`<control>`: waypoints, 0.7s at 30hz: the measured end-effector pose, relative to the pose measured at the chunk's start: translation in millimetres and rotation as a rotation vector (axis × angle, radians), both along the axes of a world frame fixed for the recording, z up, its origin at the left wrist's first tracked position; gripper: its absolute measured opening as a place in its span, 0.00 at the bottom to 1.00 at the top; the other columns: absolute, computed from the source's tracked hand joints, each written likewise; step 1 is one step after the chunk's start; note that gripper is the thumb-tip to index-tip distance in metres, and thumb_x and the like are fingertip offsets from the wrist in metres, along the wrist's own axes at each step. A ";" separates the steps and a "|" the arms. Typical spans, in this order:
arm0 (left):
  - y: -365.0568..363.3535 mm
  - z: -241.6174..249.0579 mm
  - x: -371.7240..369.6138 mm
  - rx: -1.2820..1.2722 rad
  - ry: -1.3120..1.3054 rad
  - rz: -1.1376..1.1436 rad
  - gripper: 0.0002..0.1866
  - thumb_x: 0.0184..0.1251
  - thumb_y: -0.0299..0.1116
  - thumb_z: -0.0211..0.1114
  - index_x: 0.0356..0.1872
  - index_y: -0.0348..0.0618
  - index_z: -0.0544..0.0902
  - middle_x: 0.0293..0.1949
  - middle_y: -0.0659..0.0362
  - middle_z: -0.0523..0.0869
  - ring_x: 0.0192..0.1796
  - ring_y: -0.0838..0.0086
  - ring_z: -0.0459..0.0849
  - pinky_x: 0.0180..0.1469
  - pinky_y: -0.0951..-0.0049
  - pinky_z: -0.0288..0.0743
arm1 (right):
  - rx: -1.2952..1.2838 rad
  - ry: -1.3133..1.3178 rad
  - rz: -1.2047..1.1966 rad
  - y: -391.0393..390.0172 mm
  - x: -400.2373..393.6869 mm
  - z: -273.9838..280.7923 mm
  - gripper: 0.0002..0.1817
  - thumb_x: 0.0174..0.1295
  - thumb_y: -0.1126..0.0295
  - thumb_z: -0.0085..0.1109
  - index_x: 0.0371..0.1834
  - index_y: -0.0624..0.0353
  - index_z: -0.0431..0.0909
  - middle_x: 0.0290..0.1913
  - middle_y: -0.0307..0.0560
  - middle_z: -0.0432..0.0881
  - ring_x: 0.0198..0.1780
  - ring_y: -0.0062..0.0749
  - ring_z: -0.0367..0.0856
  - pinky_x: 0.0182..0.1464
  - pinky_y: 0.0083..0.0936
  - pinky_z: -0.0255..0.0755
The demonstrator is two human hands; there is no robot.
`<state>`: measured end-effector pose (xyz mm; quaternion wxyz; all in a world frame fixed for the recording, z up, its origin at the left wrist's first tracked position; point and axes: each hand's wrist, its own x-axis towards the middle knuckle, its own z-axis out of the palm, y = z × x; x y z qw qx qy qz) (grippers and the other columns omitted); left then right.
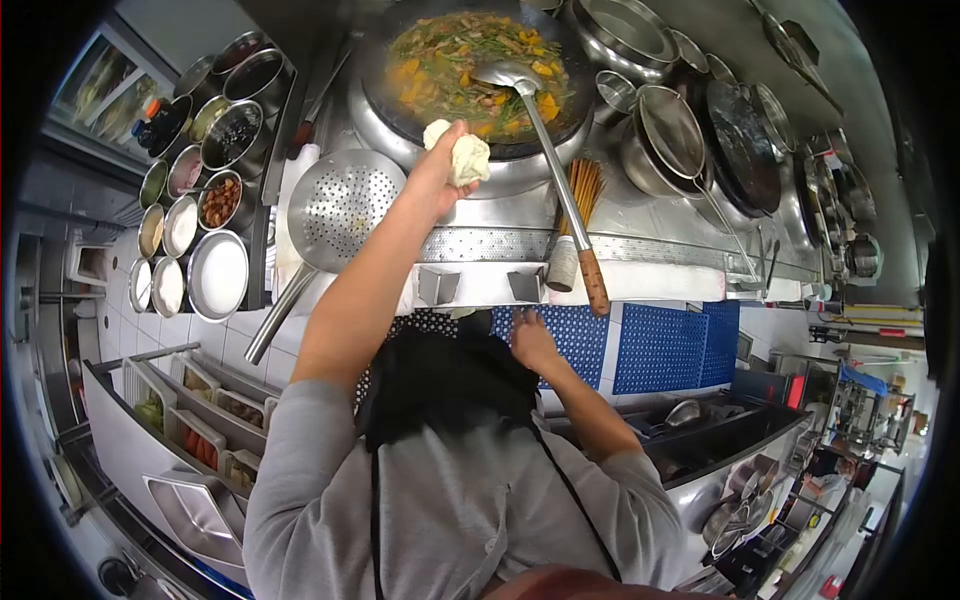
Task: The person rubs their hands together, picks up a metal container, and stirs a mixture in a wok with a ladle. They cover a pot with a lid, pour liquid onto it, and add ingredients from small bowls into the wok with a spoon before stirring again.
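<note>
My left hand [440,180] is closed around a lump of pale yellow dough [468,160], held out at the near rim of a big wok [375,75]. In the wok is a stew [430,70] with green beans and orange chunks, steaming a little. A long-handled ladle [545,140] rests with its bowl in the stew and its wooden grip over the counter's front edge. Low in front of the black apron [440,385] is my right hand [532,342]; its fingers are partly stretched out and nothing shows in them.
A perforated strainer [345,205] lies left of the wok, under my left forearm. Beside the ladle is a bamboo brush [582,190]. Seasoning pots [218,275] crowd the left; a mesh sieve [672,130] and pans stand right. Blue mats [660,350] cover the floor.
</note>
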<state>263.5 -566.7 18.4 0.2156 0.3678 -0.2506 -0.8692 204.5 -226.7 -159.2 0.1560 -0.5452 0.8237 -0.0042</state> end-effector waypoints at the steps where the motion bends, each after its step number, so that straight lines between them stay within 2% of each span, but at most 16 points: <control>1: 8.3 5.3 15.3 0.002 0.014 -0.007 0.19 0.66 0.54 0.67 0.45 0.50 0.79 0.37 0.61 0.86 0.36 0.70 0.84 0.33 0.68 0.79 | 0.057 0.111 0.038 -3.5 -14.3 -17.4 0.20 0.66 0.66 0.50 0.57 0.64 0.76 0.53 0.61 0.82 0.60 0.52 0.77 0.60 0.50 0.72; 3: 31.2 19.2 48.1 -0.006 0.045 -0.008 0.20 0.66 0.53 0.67 0.46 0.49 0.79 0.38 0.60 0.86 0.37 0.69 0.85 0.36 0.67 0.80 | 0.180 0.168 0.148 -2.0 -57.6 -90.8 0.19 0.64 0.66 0.53 0.57 0.61 0.77 0.53 0.58 0.83 0.58 0.49 0.80 0.60 0.48 0.73; 4: 38.6 16.1 69.4 -0.022 0.083 -0.018 0.21 0.66 0.52 0.66 0.48 0.47 0.79 0.39 0.59 0.86 0.37 0.68 0.85 0.38 0.67 0.81 | 0.112 0.206 0.119 -0.4 -71.2 -116.5 0.19 0.64 0.67 0.53 0.57 0.60 0.78 0.53 0.56 0.83 0.57 0.49 0.81 0.61 0.47 0.72; 5: 45.2 13.0 95.5 -0.040 0.119 -0.028 0.21 0.67 0.51 0.66 0.50 0.45 0.79 0.41 0.57 0.86 0.38 0.67 0.86 0.40 0.66 0.82 | 0.075 0.232 0.104 -1.2 -78.6 -126.0 0.20 0.64 0.68 0.53 0.59 0.60 0.76 0.56 0.57 0.81 0.59 0.49 0.80 0.63 0.47 0.70; 9: 78.8 17.3 195.0 -0.144 -0.037 0.197 0.27 0.63 0.47 0.70 0.55 0.40 0.76 0.44 0.54 0.85 0.40 0.66 0.86 0.41 0.66 0.82 | -0.017 0.293 0.049 7.8 -94.0 -159.1 0.25 0.64 0.69 0.54 0.65 0.61 0.72 0.66 0.58 0.74 0.67 0.50 0.73 0.70 0.48 0.63; 12: 107.5 10.5 249.4 -0.149 -0.126 0.327 0.28 0.61 0.45 0.71 0.56 0.38 0.76 0.42 0.53 0.85 0.39 0.67 0.87 0.41 0.68 0.82 | -0.059 0.264 0.106 11.9 -108.6 -191.0 0.27 0.65 0.67 0.53 0.68 0.62 0.69 0.71 0.58 0.69 0.72 0.50 0.67 0.73 0.46 0.60; 13: 122.9 8.3 267.6 -0.149 -0.174 0.364 0.27 0.60 0.44 0.71 0.55 0.37 0.77 0.41 0.53 0.86 0.38 0.67 0.87 0.40 0.68 0.82 | 0.067 0.185 0.127 9.3 -100.8 -189.3 0.25 0.66 0.65 0.51 0.66 0.61 0.71 0.70 0.59 0.70 0.70 0.50 0.69 0.71 0.45 0.62; 14: 133.2 4.4 280.8 -0.150 -0.209 0.386 0.27 0.59 0.44 0.71 0.54 0.37 0.77 0.40 0.53 0.86 0.37 0.67 0.87 0.40 0.68 0.82 | 0.207 0.107 0.170 -1.2 -99.0 -169.4 0.22 0.67 0.63 0.51 0.62 0.62 0.74 0.66 0.60 0.73 0.66 0.51 0.73 0.67 0.46 0.65; 15: 138.8 -0.8 291.3 -0.153 -0.233 0.398 0.27 0.58 0.43 0.72 0.53 0.37 0.78 0.39 0.53 0.86 0.36 0.67 0.87 0.40 0.69 0.82 | 0.365 -0.005 0.211 -18.0 -90.1 -113.6 0.21 0.68 0.61 0.50 0.57 0.62 0.77 0.62 0.61 0.76 0.63 0.51 0.76 0.64 0.46 0.68; 17: 156.9 -10.3 315.8 -0.107 -0.266 0.377 0.27 0.54 0.43 0.74 0.51 0.36 0.79 0.37 0.53 0.86 0.35 0.66 0.86 0.39 0.67 0.82 | 0.484 -0.245 0.214 -35.6 -57.8 -10.3 0.21 0.70 0.56 0.49 0.48 0.63 0.83 0.54 0.63 0.82 0.56 0.51 0.83 0.57 0.47 0.74; 19: 177.2 -21.3 341.9 -0.046 -0.298 0.357 0.28 0.53 0.43 0.74 0.51 0.36 0.79 0.37 0.53 0.86 0.35 0.66 0.86 0.40 0.66 0.82 | 0.273 -0.505 0.215 -38.5 -24.5 20.2 0.24 0.69 0.52 0.52 0.32 0.65 0.84 0.36 0.59 0.87 0.41 0.43 0.88 0.43 0.42 0.78; 21: 189.5 -45.9 370.1 0.017 -0.303 0.311 0.29 0.52 0.43 0.75 0.52 0.36 0.79 0.38 0.53 0.86 0.36 0.65 0.86 0.40 0.65 0.82 | 0.120 -0.876 0.098 -66.1 16.4 83.1 0.25 0.69 0.54 0.53 0.21 0.62 0.82 0.23 0.51 0.84 0.31 0.36 0.86 0.34 0.32 0.76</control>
